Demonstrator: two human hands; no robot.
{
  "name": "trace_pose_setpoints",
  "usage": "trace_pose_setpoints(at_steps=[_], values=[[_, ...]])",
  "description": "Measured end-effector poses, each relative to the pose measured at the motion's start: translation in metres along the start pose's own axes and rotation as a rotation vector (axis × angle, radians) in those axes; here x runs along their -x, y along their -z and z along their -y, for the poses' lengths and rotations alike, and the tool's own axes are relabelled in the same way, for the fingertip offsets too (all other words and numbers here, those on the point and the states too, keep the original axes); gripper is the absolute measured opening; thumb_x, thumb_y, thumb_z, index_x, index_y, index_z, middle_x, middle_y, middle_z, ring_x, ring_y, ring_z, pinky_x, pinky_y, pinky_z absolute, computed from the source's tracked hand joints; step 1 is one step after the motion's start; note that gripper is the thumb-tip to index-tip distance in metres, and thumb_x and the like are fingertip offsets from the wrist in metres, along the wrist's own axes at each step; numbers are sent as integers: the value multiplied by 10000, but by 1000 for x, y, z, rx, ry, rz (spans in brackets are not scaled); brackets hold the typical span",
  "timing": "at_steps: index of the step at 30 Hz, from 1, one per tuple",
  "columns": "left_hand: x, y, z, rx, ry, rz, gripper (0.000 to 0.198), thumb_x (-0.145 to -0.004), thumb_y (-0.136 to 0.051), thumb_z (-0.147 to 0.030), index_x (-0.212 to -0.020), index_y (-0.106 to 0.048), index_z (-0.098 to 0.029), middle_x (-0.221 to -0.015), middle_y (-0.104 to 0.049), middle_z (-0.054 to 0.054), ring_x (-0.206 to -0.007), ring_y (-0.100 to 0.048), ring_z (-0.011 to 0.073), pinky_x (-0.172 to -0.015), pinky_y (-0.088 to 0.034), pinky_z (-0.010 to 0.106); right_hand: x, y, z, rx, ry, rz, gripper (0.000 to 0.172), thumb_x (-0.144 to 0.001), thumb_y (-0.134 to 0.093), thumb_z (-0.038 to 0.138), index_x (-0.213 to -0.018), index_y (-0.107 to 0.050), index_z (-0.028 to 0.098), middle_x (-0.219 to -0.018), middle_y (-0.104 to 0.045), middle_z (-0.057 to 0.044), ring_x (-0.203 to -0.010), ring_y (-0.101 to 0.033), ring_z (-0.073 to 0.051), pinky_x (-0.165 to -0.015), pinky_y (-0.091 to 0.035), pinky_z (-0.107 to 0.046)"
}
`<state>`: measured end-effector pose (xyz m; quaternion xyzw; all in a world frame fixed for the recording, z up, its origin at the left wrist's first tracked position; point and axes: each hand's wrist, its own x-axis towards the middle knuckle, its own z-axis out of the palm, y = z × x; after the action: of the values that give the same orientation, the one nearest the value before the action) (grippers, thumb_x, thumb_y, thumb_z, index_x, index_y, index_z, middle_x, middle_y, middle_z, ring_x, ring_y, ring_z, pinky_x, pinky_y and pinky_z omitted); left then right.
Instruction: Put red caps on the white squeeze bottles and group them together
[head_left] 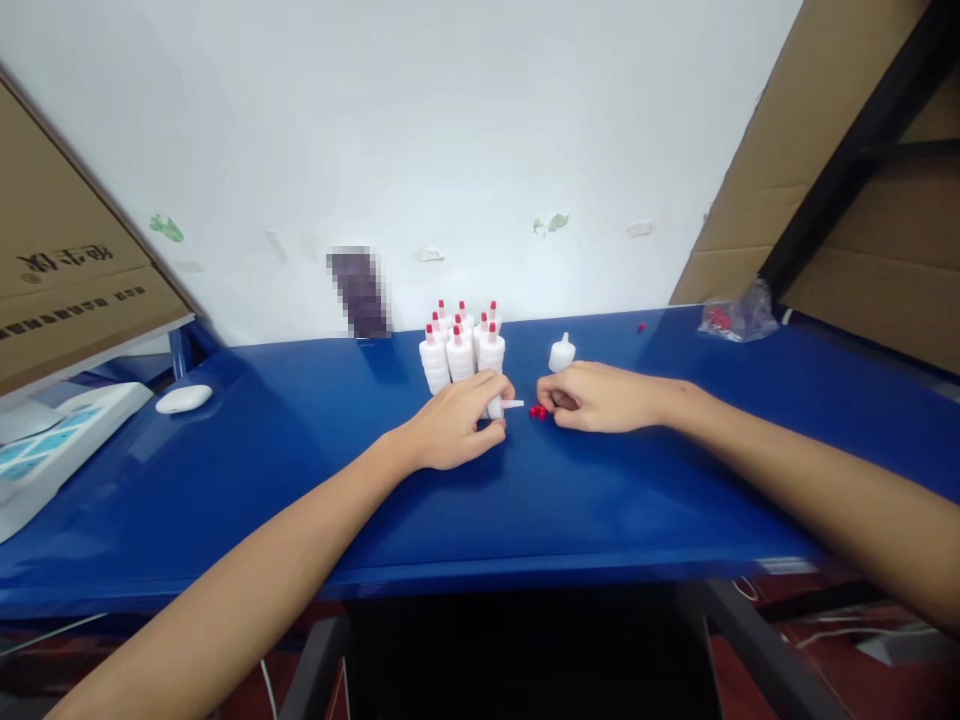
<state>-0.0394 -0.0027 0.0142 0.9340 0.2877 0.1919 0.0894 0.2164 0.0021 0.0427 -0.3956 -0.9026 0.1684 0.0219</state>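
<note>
My left hand (465,420) is closed around a white squeeze bottle (495,407) lying tilted on its side, its bare nozzle (513,403) pointing right. Just past the nozzle lies a small heap of red caps (537,411). At the heap's right edge my right hand (581,398) has its fingers curled together; whether a cap is between them is hidden. Behind my left hand stand several upright white bottles (459,355) with red caps on their tips. Another white bottle (562,354), uncapped, stands behind my right hand, which partly covers it.
The blue table (585,510) meets a white wall. A clear plastic bag (741,315) with red bits lies at the back right, and a single red cap (641,328) is nearer the middle. On the left are a white oval object (184,399) and a white power strip (75,440).
</note>
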Motion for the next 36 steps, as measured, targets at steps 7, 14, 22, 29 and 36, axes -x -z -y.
trace_pose_setpoints(at_steps=[7,14,22,29,36], values=[[-1,-1,-3,33,73,-4,292,-1037,-426,-415,-1221,-490,-197,-1115,-650,77,-857,-611,197,-775,-488,333,2,0,3,-6,115,-205,132,-936,-540,334,-889,-522,212,-668,-588,19,-589,-494,-136,-620,-327,-306],[-1,-3,-7,106,65,8,402,-1047,-438,-511,-1327,-459,-224,-1085,-675,69,-883,-656,220,-786,-496,344,2,-9,12,43,236,-381,312,-1038,-405,421,-853,-539,209,-703,-593,0,-591,-485,-135,-612,-307,-302],[-3,-1,-4,40,21,-23,244,-987,-327,-222,-1030,-563,-172,-1004,-658,79,-873,-601,204,-827,-490,361,8,25,-20,307,-270,-691,236,-955,-411,321,-984,-616,207,-760,-657,-86,-638,-525,-225,-585,-283,-336],[-2,-1,-7,64,-19,-5,312,-1045,-347,-293,-1180,-597,-163,-1089,-584,99,-876,-571,184,-829,-496,346,1,20,-38,277,-375,-587,304,-995,-381,395,-1073,-623,228,-837,-705,-90,-707,-589,-258,-585,-306,-335],[-2,-3,-6,81,-2,-39,284,-1075,-373,-344,-1228,-570,-209,-1125,-623,77,-894,-590,173,-818,-478,322,4,13,-15,216,-192,-595,342,-1023,-388,450,-1064,-634,215,-850,-721,-77,-747,-631,-241,-656,-362,-342]])
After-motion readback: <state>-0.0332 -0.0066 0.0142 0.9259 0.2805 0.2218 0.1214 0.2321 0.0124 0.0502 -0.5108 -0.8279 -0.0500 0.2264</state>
